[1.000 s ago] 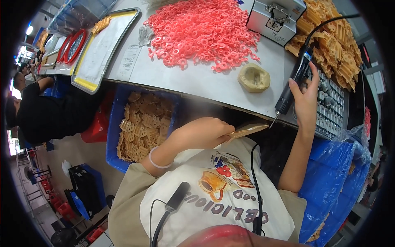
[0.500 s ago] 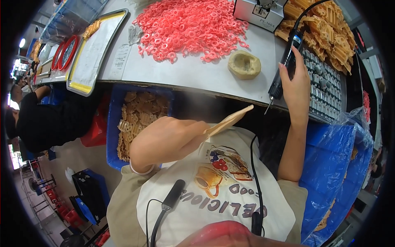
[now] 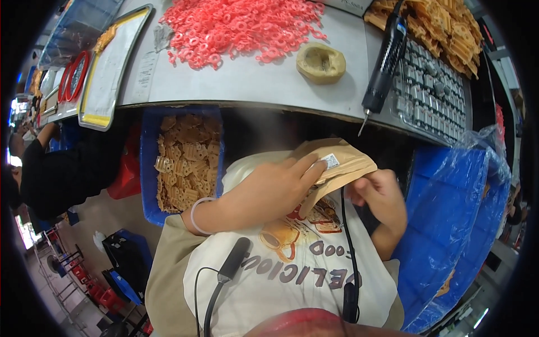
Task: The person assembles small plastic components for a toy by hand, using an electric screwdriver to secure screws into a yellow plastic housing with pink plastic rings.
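Observation:
In front of my chest is a creased brown paper bag (image 3: 342, 165) with a small white label. My left hand (image 3: 286, 182) is closed on it, fingers lying across the label side. At the bag's right edge my right hand (image 3: 384, 196) is curled, thumb and fingers at the paper; its fingertips are partly hidden. Beyond the right hand, a black electric screwdriver (image 3: 384, 70) hangs tip down at the table edge, with no hand on it.
Pink ring-ended parts (image 3: 236, 28) are heaped on the white table (image 3: 247, 84). A yellowish block (image 3: 320, 63) with a hollow sits nearby. Metal parts fill a tray (image 3: 404, 115) at right, below orange plastic parts (image 3: 441, 33). Blue bins (image 3: 149, 196) flank me; a co-worker (image 3: 67, 168) is at left.
My right hand has let go of the screwdriver and come down to the paper bag. The bag has turned, showing its broad labelled side. The view has shifted slightly.

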`<action>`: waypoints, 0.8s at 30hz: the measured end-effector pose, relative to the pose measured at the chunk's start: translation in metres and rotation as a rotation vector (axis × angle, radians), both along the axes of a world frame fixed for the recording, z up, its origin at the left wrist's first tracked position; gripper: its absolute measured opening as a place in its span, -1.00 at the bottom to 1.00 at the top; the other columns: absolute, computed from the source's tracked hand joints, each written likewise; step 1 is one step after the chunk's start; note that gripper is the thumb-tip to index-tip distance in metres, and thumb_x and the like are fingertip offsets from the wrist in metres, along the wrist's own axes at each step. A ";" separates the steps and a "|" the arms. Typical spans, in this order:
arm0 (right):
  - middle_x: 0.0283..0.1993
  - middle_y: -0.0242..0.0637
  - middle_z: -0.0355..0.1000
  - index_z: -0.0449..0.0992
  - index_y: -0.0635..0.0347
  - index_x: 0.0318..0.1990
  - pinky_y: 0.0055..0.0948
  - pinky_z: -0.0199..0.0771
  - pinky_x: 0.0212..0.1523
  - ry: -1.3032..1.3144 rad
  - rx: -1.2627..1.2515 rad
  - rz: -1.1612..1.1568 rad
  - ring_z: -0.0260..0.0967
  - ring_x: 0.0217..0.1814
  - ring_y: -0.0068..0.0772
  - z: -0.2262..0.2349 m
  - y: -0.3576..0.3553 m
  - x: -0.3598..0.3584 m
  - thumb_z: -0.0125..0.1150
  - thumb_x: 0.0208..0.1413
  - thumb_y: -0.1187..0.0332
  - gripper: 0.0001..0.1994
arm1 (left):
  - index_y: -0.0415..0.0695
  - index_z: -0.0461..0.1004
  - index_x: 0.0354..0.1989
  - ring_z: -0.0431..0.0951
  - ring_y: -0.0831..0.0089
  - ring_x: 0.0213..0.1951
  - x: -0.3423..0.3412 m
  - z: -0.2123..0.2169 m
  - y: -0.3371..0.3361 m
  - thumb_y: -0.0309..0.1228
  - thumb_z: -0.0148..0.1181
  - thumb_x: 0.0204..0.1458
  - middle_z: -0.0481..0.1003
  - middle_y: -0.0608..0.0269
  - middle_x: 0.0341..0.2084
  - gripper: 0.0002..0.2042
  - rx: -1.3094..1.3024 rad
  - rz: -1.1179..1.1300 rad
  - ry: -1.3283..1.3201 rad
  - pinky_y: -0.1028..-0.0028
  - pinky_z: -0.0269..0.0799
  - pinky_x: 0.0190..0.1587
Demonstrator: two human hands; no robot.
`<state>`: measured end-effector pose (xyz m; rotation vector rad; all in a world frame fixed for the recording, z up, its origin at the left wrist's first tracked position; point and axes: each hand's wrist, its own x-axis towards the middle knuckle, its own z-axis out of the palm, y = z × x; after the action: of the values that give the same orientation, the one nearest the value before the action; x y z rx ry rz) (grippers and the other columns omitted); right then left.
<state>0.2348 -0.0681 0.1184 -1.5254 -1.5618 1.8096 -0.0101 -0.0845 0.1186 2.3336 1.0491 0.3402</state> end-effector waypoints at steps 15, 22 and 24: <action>0.04 -0.27 0.33 0.27 0.29 0.09 -0.48 0.25 0.09 0.669 -0.109 -0.621 0.28 0.09 -0.46 -0.080 -0.011 -0.020 0.07 0.08 0.47 -0.61 | -0.41 0.22 0.05 0.41 0.21 -0.14 0.051 -0.051 0.019 -0.30 0.12 -0.02 0.37 -0.03 -0.08 -0.49 0.299 0.059 -0.130 0.37 0.35 -0.11; 0.03 -0.31 0.32 0.21 0.27 0.13 -0.51 0.32 0.02 0.614 0.015 -0.618 0.31 0.02 -0.51 -0.118 -0.009 -0.028 0.08 0.10 0.50 -0.58 | -0.28 0.27 0.08 0.49 0.15 -0.17 0.052 -0.077 0.030 -0.35 0.12 -0.02 0.44 -0.02 -0.13 -0.52 0.186 0.108 -0.102 0.36 0.43 -0.17; -0.04 -0.29 0.34 0.25 0.28 0.05 -0.54 0.40 -0.12 0.605 0.003 -0.578 0.34 -0.06 -0.51 -0.130 -0.003 -0.035 0.07 0.11 0.51 -0.66 | -0.26 0.34 0.03 0.53 0.11 -0.29 0.046 -0.083 0.035 -0.34 0.09 0.01 0.48 -0.01 -0.20 -0.60 0.011 0.132 0.011 0.31 0.47 -0.31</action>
<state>0.2003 -0.0711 -0.0113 -1.1071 -0.7436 1.6831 0.0359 -0.0494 0.0353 2.2839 1.2121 0.3846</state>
